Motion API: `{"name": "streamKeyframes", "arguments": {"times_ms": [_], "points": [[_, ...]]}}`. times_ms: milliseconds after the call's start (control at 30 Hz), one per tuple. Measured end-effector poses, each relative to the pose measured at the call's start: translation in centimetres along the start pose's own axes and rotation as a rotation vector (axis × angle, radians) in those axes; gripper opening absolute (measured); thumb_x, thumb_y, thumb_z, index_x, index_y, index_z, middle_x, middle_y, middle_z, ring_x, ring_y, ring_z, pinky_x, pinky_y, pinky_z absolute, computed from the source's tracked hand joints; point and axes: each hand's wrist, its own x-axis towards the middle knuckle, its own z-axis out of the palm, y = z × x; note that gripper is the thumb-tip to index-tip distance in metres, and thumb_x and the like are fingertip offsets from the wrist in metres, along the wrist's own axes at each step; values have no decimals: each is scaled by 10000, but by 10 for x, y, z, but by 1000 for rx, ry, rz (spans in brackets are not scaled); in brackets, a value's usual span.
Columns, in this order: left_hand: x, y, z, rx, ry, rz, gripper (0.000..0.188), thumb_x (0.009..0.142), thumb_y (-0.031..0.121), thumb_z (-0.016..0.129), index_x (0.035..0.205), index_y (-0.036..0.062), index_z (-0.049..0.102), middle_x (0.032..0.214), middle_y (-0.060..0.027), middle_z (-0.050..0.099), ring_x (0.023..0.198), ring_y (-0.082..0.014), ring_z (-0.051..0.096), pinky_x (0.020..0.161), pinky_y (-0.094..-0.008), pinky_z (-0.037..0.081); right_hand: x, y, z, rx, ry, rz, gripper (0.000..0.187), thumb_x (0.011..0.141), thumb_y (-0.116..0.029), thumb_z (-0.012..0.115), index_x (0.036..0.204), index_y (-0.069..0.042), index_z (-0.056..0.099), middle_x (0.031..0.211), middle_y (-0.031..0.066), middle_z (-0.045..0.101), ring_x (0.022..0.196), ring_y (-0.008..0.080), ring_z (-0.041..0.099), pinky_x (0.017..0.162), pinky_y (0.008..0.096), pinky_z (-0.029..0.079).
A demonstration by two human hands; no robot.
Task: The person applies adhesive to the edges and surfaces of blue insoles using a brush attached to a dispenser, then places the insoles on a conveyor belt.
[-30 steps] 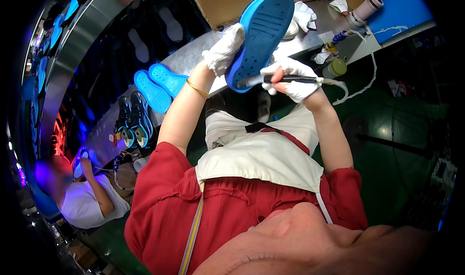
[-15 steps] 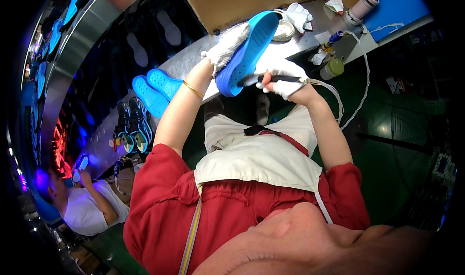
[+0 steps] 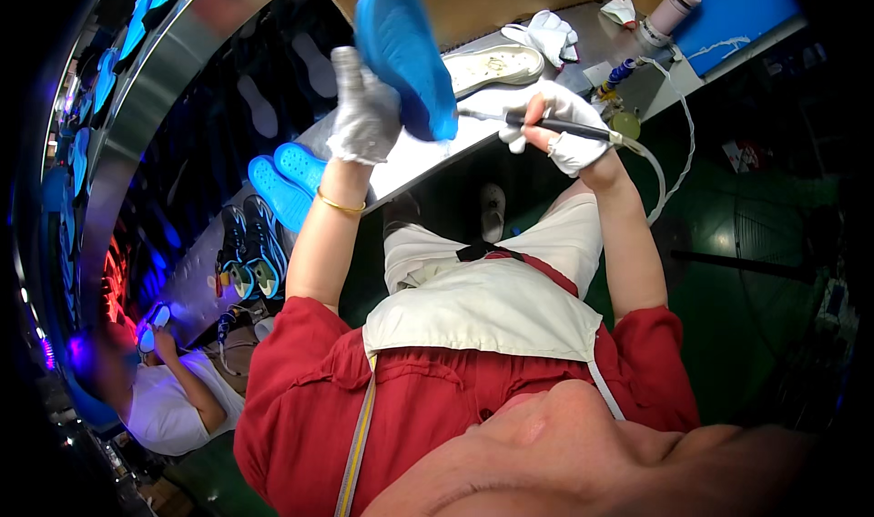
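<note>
Blue sole (image 3: pixel 401 57): held up over the counter (image 3: pixel 424 164) between the two hands, tilted and motion-blurred
Left hand (image 3: pixel 366 112): gloved; its grip appears to have the blue sole along one long side, with one finger standing upright and others hidden behind the sole
Right hand (image 3: pixel 553 130): gloved, some fingertips bare; its grip is closed around the brush (image 3: pixel 569 127), much as one holds a pen
Brush tip: at the sole's near end; whether it touches cannot be told
Steady work: best to bring the sole to rest before stroking, since a swinging edge could knock the bristles
Pressure: light and even should suit, following the curved rim without flooding corners
Left fingers: better kept on the outer side, clear of the brushed face
Tube (image 3: pixel 654 169): soft, pale, looping from the handle's rear; slack should stay free of the forearm
Handle: slim, dark, smooth-looking
Sole material: probably flexible foam, matte blue, rounded at both ends
Glove fabric: white, thin, wrinkled
Blue pair (image 3: pixel 278 189): two brighter soles side by side, dotted with holes
White shoe (image 3: pixel 492 66): low, raised rim, lying behind the blue sole
Cloth (image 3: pixel 551 36): white, crumpled, beside that shoe
</note>
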Motion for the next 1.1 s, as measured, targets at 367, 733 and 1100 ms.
{"name": "streamKeyframes", "arguments": {"times_ms": [367, 733, 1100], "points": [[-49, -66, -34, -352, -113, -286, 646, 823, 293, 626, 1329, -40, 401, 1240, -262, 527, 1166, -374, 519, 1091, -490, 331, -6, 21, 30, -9, 337, -70, 161, 810, 11, 652, 905, -28, 528, 753, 37, 594, 657, 94, 594, 626, 225, 504], [-52, -111, -33, -192, 71, -229, 736, 811, 672, 532, 1249, 86, 455, 1103, -122, 579, 935, -247, 613, 835, -389, 546, -20, 21, 57, -233, 273, -108, 141, 742, -75, 692, 831, -52, 585, 685, 59, 617, 610, 155, 611, 583, 257, 491], [-36, -96, -26, -173, 14, -106, 884, 804, 743, 440, 1365, 61, 395, 1256, -164, 543, 1109, -332, 553, 972, -477, 453, -23, 15, 61, -760, 139, -361, 202, 679, -60, 675, 843, -77, 560, 780, 116, 565, 683, 298, 585, 624, 352, 490]]}}
